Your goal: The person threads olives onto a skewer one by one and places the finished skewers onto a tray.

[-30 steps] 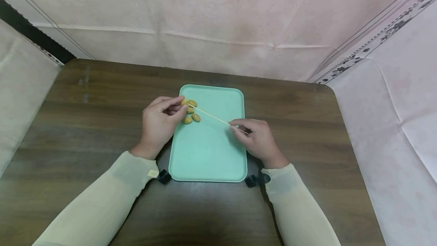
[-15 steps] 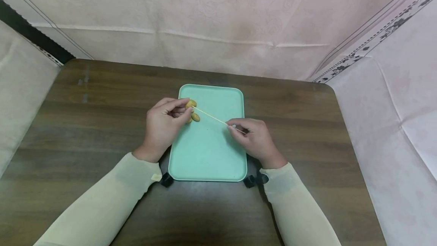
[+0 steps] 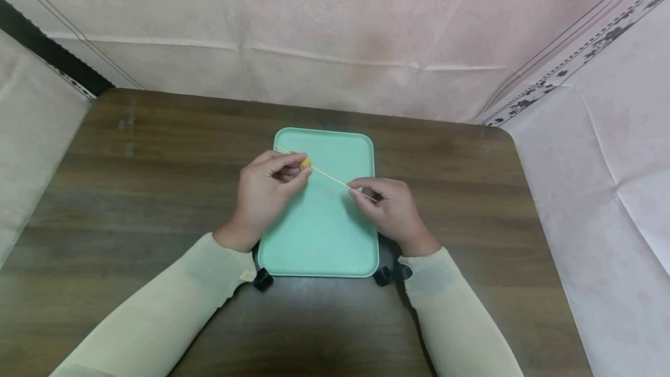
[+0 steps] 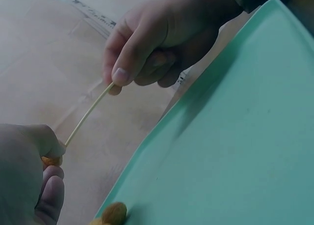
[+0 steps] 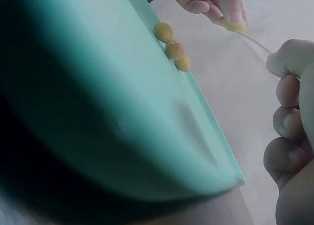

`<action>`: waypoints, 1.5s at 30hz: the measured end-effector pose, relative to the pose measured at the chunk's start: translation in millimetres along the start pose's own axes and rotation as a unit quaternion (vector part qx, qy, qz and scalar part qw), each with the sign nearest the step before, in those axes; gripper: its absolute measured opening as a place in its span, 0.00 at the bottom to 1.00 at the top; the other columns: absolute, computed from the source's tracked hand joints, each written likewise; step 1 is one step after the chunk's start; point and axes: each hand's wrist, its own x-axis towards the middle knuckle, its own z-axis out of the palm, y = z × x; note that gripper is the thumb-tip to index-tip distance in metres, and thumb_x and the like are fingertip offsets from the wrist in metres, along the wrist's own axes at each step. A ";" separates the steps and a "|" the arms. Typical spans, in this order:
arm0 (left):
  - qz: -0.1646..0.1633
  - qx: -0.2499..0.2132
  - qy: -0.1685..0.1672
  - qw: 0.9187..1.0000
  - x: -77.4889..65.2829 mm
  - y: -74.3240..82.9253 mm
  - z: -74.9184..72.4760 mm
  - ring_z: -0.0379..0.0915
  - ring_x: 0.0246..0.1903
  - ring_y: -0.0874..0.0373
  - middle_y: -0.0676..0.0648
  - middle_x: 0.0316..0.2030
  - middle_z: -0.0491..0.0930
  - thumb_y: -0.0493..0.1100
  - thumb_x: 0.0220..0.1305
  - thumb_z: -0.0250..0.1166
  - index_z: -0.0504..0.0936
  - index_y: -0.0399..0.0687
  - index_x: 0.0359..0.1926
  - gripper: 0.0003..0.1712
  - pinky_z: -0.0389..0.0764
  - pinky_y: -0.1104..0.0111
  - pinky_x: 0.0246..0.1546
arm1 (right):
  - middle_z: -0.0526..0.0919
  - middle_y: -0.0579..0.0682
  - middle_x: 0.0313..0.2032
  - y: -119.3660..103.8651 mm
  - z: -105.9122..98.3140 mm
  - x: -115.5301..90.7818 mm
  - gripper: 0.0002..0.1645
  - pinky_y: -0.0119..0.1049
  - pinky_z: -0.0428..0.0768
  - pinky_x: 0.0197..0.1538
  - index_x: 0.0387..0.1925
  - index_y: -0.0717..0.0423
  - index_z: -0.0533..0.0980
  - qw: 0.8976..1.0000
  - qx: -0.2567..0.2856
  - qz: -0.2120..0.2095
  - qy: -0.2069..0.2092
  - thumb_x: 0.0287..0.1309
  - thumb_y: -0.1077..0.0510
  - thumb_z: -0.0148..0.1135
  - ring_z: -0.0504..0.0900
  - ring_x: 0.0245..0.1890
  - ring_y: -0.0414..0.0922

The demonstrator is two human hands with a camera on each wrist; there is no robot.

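Note:
In the head view my left hand (image 3: pixel 264 196) pinches a small yellow-brown oval fruit (image 3: pixel 306 163) between thumb and fingertips. A thin wooden skewer (image 3: pixel 330 176) passes through the fruit, and its far end sticks out to the left beyond the fingers. My right hand (image 3: pixel 389 208) pinches the skewer toward its other end. Both hands are held above the mint-green tray (image 3: pixel 319 243). Several more of the same fruits (image 5: pixel 174 50) lie by the tray's edge in the right wrist view. From the head camera my left hand hides them.
The tray rests on a dark wooden table (image 3: pixel 157 191). Pale patterned cloth (image 3: pixel 324 28) hangs behind the table and at both sides. Black wrist cameras, the left one (image 3: pixel 263 279) and the right one (image 3: pixel 382 276), sit near the tray's front corners.
My left hand has moved right along the skewer with the fruit, toward my right hand. The skewer's end now shows on the left of the fruit. My right hand has barely moved.

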 end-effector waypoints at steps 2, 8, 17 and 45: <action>0.005 0.002 -0.007 1.000 -0.3 1.8 2.3 0.91 0.42 0.60 0.47 0.45 0.89 0.37 0.66 0.84 0.97 0.47 0.54 0.16 0.91 0.77 0.46 | 0.81 0.42 0.24 -0.2 0.0 -0.4 0.09 0.32 0.74 0.27 0.52 0.57 0.92 1.000 0.000 0.005 0.000 0.75 0.60 0.75 0.74 0.25 0.41; 0.015 0.005 -0.027 1.000 -1.2 5.9 10.0 0.91 0.43 0.58 0.47 0.46 0.89 0.37 0.67 0.83 0.96 0.45 0.54 0.15 0.90 0.78 0.46 | 0.81 0.42 0.24 -1.4 -0.4 -1.2 0.09 0.32 0.74 0.26 0.52 0.58 0.92 1.000 0.005 0.009 0.005 0.75 0.60 0.75 0.74 0.25 0.42; 0.035 0.035 -0.041 0.998 -6.0 12.6 20.8 0.90 0.40 0.58 0.47 0.42 0.89 0.38 0.67 0.84 0.96 0.45 0.54 0.16 0.90 0.79 0.44 | 0.81 0.43 0.25 -0.7 0.2 -0.5 0.09 0.32 0.75 0.27 0.51 0.59 0.92 1.000 0.007 0.005 0.006 0.75 0.60 0.75 0.75 0.25 0.42; 0.032 0.058 -0.096 0.993 -17.2 26.7 43.5 0.89 0.39 0.64 0.52 0.41 0.89 0.44 0.69 0.83 0.96 0.47 0.56 0.16 0.92 0.70 0.41 | 0.78 0.44 0.24 1.0 2.7 -1.6 0.07 0.30 0.73 0.28 0.50 0.56 0.92 1.000 0.001 -0.017 0.019 0.75 0.62 0.75 0.73 0.25 0.40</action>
